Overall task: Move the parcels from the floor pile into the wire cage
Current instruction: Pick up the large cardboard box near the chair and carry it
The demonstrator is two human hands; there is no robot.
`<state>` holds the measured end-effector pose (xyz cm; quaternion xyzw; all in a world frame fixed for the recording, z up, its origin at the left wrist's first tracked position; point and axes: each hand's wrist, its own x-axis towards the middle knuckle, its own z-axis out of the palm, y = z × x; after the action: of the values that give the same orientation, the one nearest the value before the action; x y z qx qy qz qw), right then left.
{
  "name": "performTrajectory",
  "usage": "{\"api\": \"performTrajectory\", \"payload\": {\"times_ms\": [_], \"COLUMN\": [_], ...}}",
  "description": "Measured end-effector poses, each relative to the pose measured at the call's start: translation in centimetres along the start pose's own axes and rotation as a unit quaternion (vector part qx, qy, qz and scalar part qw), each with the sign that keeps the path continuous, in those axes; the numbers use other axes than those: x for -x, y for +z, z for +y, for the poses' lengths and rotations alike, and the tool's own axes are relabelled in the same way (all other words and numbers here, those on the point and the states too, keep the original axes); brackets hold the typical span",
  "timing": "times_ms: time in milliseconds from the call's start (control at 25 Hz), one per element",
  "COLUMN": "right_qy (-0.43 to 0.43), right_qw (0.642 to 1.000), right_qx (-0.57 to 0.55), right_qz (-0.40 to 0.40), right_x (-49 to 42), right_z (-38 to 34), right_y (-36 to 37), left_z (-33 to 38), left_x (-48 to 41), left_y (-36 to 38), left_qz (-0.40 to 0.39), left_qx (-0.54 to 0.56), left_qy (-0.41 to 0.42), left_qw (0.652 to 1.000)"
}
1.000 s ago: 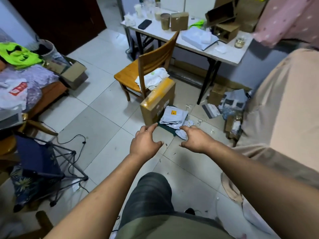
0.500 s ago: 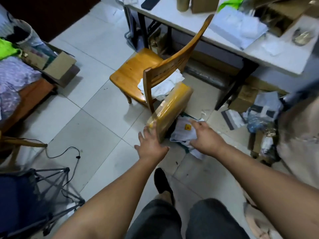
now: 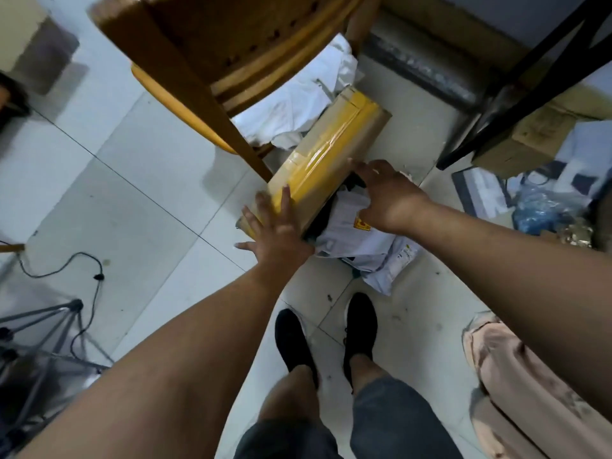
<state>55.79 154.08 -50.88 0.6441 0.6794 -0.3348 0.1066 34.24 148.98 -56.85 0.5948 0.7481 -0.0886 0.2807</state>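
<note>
Brown box [image 3: 334, 154] with yellow tape, black shoes [image 3: 359, 321].

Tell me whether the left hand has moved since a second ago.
Yes. The left hand has gone forward, toward the chair: it was short of the taped box and now lies flat on its near end.

A long brown cardboard box [image 3: 331, 160] banded with yellow tape stands on edge at frame centre, running diagonally toward upper right, touching a heap of pale grey poly mailers [image 3: 357, 240] lying on the tiled floor [image 3: 149, 200].

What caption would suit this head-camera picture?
Left hand and right hand touch a yellow-taped box between a chair and grey mail bags.
</note>
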Motion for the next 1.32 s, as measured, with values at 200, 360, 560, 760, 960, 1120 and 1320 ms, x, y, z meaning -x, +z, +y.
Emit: {"api": "performTrajectory", "payload": {"times_ms": [200,360,560,760,960,1120,1320], "right_qy": [-0.044,-0.06,-0.063,-0.061,-0.04,-0.019,0.067], "right_qw": [0.999,0.997,0.997,0.997,0.999,0.999,0.995], "right_qx": [0.024,0.033,0.012,-0.002,-0.003,-0.022,-0.075], "right_qz": [-0.021,-0.041,-0.051,-0.049,-0.026,-0.017,-0.018], "right_x": [-3.4,-4.1,-3.9,-2.2,1.5,6.4,14.1], "right_z": [2.4,3.1,2.1,0.6,-2.8,-6.7,-10.6], "right_y": [0.9,0.8,0.6,1.7,5.4,10.8,17.4], "left_z": [0.5,-0.7,-2.9,-8.6,-16.4,-24.1,-32.3], "left_x": [-3.7,-4.3,-2.5,3.2,8.8,13.3,18.5], "left_y": [2.3,2.0,0.6,-3.5,-7.8,-9.5,-11.9], "left_qz": [0.012,0.063,0.097,0.118,0.12,0.097,0.06], "left_qx": [0.051,0.033,-0.004,-0.054,-0.046,-0.038,0.054], "left_qy": [-0.059,-0.058,-0.045,-0.026,-0.026,-0.017,-0.037], "left_qw": [0.997,0.996,0.994,0.991,0.991,0.994,0.996]}}
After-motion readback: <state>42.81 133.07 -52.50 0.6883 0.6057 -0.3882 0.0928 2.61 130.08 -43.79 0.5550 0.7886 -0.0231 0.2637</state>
